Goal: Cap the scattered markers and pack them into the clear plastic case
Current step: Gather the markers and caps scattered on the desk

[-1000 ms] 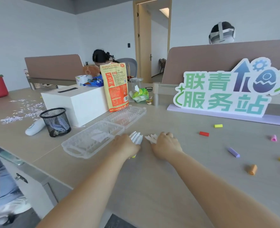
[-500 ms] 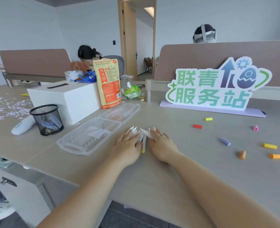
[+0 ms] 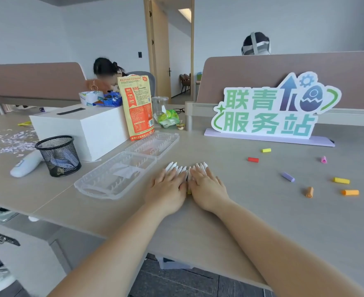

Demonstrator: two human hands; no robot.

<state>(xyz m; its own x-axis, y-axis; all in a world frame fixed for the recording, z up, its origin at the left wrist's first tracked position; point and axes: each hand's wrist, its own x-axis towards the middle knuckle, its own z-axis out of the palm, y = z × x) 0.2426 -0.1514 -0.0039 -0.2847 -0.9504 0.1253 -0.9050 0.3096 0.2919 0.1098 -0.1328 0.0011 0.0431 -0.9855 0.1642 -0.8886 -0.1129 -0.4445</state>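
The bare left hand (image 3: 168, 188) and bare right hand (image 3: 207, 188) lie palm-down, side by side, almost touching. Their fingers are straight, close together and pointing away. The left forearm (image 3: 117, 249) and right forearm (image 3: 273, 243) converge forward.

Left grip (image 3: 168, 187) and right grip (image 3: 208, 187) are bare, forearms too.

Black mesh cup (image 3: 58, 155) beside white box (image 3: 84, 129), orange bag (image 3: 137, 108), green-lettered sign (image 3: 271, 112) on desk (image 3: 219, 221)

Bright, even daylight; only faint shadows fall on the pale beige tabletop (image 3: 316, 221). Wide-angle distortion bends the edges (the light wooden doorframe (image 3: 147, 61) leans), and distant detail looks soft.
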